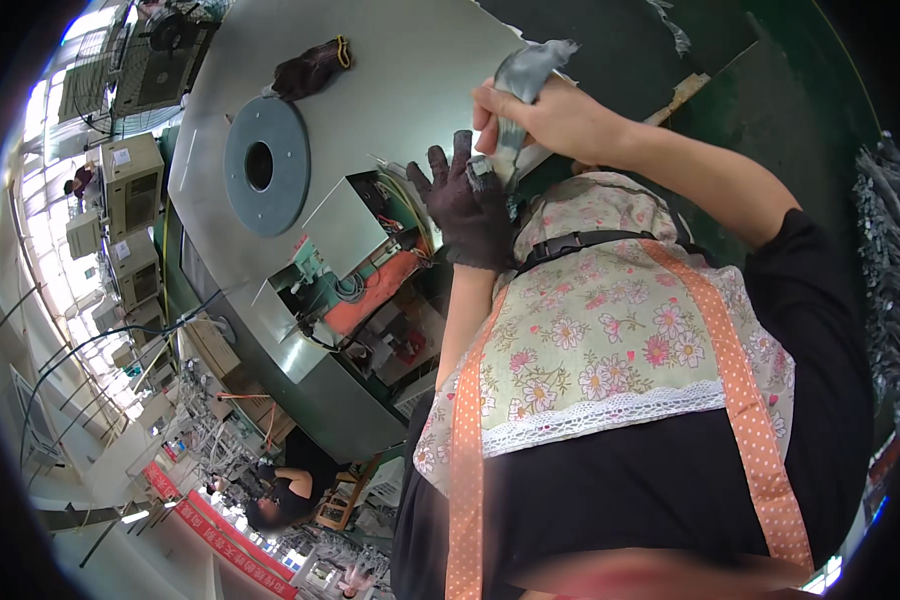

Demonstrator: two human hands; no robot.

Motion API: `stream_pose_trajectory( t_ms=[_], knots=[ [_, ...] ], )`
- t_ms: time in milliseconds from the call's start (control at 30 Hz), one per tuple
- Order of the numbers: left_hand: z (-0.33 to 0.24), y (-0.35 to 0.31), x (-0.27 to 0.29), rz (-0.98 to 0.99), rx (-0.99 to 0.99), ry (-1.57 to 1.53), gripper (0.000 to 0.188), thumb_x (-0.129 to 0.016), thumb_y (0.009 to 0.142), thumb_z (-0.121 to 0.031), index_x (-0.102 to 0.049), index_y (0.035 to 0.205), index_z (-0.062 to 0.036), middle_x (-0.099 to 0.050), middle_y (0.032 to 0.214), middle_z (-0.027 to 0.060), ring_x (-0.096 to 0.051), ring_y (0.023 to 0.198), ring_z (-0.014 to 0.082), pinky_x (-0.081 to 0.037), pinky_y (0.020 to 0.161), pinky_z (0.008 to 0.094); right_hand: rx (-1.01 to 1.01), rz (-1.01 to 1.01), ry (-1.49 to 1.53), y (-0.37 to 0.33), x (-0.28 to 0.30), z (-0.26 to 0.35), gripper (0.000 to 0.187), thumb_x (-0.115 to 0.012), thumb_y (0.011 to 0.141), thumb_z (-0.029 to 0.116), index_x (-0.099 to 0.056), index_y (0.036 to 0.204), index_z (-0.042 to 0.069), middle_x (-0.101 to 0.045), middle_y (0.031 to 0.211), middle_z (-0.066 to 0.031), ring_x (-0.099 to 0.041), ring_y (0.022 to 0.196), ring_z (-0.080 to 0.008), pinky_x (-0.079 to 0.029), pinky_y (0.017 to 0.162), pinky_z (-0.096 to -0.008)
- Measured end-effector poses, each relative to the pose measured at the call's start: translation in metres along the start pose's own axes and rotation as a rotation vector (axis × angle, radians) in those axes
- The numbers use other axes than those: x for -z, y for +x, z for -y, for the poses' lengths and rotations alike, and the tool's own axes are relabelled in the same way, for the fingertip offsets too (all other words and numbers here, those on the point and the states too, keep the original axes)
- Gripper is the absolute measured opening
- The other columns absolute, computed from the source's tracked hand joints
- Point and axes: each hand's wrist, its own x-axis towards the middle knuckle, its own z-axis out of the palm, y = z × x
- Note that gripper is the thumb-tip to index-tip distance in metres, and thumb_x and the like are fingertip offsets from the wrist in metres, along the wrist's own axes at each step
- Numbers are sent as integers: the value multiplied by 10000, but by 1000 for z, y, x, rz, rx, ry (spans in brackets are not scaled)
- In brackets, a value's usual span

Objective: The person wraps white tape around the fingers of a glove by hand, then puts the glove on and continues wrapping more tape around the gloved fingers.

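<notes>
My left hand [462, 212], in a dark brown glove, is at the near edge of the metal tabletop [420, 75]. Its fingers are stretched out and apart, with a small pale grey piece [481, 172] at the rightmost finger; whether that is wrapped on or pressed under it, I cannot tell. Just to its right, my bare right hand [540, 118] is closed round a grey, shiny, wrapped tool [530, 70]. The tool's upper end sticks out above the fist, and its pale lower end points down beside the gloved hand. What lies beneath that end is hidden.
A grey round disc [295, 160] with a dark central hole lies on the tabletop, beside a dark glove [310, 70] with a yellow cuff edge. Left of my gloved hand, an opening holds wires and a red-orange cloth [370, 295]. A fan [135, 70] stands far left; another person [290, 495] is farther off.
</notes>
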Motion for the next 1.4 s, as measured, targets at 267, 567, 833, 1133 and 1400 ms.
stream_pose_trajectory(
  t_ms=[267,567,833,1133,1400],
  knots=[
    [11,3,12,-6,44,-301,465,-526,898,-346,-570,1254,-51,-618,1246,109,-520,1196,393,-162,1132,576,874,94,-579,-33,-21,18,220,-636,795,27,-582,1008,46,-684,853,-137,-685,787,-302,-557,707,-361],
    [-12,26,45,165,478,-1334,423,-495,971,-319,-555,1279,-35,-632,1188,117,-565,1131,279,-344,1065,483,1195,-9,-920,-61,-47,6,200,-678,774,144,-609,858,-24,-678,812,-120,-701,884,-280,-584,829,-366],
    [-13,52,60,250,887,-2072,466,-548,958,-293,-507,1314,5,-624,1170,136,-588,1061,236,-461,963,376,1202,14,-1232,-63,-37,-23,124,-631,707,111,-553,706,15,-652,699,-110,-694,831,-248,-545,900,-366],
    [-15,46,82,459,573,-2067,387,-598,917,-210,-505,1204,33,-363,1402,361,-412,1294,451,-367,1101,475,1184,167,-2285,-56,30,-21,379,-479,887,141,-606,1180,-62,-631,1205,-169,-537,1238,-259,-295,1159,-333],
    [29,85,86,30,-97,-905,432,-516,885,100,-560,1277,-75,-541,1338,213,-625,1073,281,-479,923,339,532,814,-1819,-56,6,-21,699,-587,877,233,-287,1493,93,-274,1536,-173,-260,1425,-312,-196,1183,-447]
  ],
)
